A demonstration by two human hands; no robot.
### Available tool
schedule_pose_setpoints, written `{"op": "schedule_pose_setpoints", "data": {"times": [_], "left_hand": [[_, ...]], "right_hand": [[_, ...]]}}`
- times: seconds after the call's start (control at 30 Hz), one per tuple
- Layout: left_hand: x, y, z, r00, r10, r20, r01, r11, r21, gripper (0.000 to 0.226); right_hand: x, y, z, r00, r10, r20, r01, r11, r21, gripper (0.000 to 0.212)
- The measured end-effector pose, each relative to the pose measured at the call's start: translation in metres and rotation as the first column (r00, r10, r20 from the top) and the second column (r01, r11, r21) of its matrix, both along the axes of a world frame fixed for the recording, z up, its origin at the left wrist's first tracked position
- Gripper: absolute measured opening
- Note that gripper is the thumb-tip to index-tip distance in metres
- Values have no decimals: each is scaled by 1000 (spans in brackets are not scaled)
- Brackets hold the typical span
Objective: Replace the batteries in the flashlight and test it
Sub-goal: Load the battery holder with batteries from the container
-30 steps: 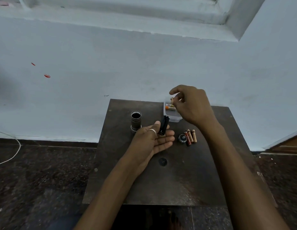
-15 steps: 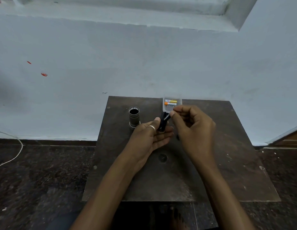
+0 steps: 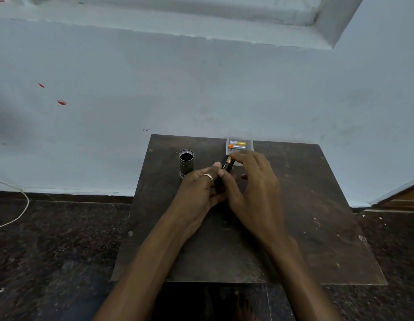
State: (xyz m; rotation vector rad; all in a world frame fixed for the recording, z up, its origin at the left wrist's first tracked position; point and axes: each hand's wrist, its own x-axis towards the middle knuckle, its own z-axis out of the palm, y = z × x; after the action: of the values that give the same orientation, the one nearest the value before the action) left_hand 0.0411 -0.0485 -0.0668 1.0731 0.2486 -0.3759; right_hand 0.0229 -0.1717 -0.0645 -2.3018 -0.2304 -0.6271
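Observation:
The grey flashlight body [image 3: 186, 161] stands upright on the dark table [image 3: 317, 205], its open end facing up. My left hand [image 3: 200, 189], with a ring on one finger, grips a black battery holder [image 3: 219, 183] just right of the flashlight body. My right hand [image 3: 255, 186] pinches a black battery with a copper end [image 3: 227, 165] by its top and holds it against the upper part of the holder. Both hands meet above the middle of the table and hide the surface under them.
A small clear plastic box [image 3: 249, 144] with orange and yellow batteries sits at the table's far edge, against the pale wall. The floor around the table is dark stone. A white cord [image 3: 18, 214] lies on the floor at the left.
My right hand came back from the clear box with a battery and brought it to the holder in my left hand. It now covers the loose batteries and cap seen earlier on the table.

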Motion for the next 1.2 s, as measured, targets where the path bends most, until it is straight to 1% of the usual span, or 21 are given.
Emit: {"op": "schedule_pose_setpoints", "data": {"times": [0.07, 0.2, 0.23, 0.33, 0.53, 0.6, 0.73, 0.83, 0.9, 1.03, 1.1, 1.2], "left_hand": [[1, 2, 0, 1000, 11, 3, -11, 1000, -1, 38], [0, 2, 1, 1000, -1, 15, 2, 1000, -20, 37], [0, 1, 1, 1000, -5, 14, 5, 1000, -17, 38], [1, 1, -2, 999, -31, 27, 32, 999, -9, 36], [1, 1, -1, 996, -74, 56, 76, 997, -28, 34], [1, 1, -1, 995, -77, 58, 79, 996, -39, 35], [1, -1, 0, 994, -88, 58, 91, 994, -53, 35], [1, -2, -1, 994, -98, 50, 101, 993, -60, 38], [0, -4, -1, 994, -101, 50, 103, 994, -32, 40], [-3, -7, 0, 994, -68, 88, 63, 997, 51, 25], [-3, -7, -1, 995, -42, 92, 37, 998, 56, 22], [-4, -7, -1, 994, -59, 97, 54, 997, 49, 19]], "right_hand": [[-3, -1, -1, 998, 49, -35, -50, 999, -13, 42], [-8, -3, -5, 988, 86, -126, -101, 987, -124, 64], [-7, -3, -8, 989, 82, -123, -100, 985, -142, 65], [-5, -4, -10, 995, 55, -85, -66, 988, -136, 56], [-6, -6, -8, 998, 62, -24, -65, 979, -191, 48], [-5, -6, -7, 997, 72, -26, -76, 983, -168, 49], [-3, -8, -4, 994, 100, -50, -102, 993, -60, 52], [-4, -11, -2, 993, 96, -62, -99, 994, -51, 53], [-3, -14, -1, 994, 78, -77, -81, 995, -49, 53], [-3, -17, 0, 989, 52, -139, -54, 999, -8, 61], [-3, -17, -1, 987, 60, -147, -63, 998, -14, 63], [-1, -19, -1, 987, 79, -142, -82, 997, -14, 66]]}}
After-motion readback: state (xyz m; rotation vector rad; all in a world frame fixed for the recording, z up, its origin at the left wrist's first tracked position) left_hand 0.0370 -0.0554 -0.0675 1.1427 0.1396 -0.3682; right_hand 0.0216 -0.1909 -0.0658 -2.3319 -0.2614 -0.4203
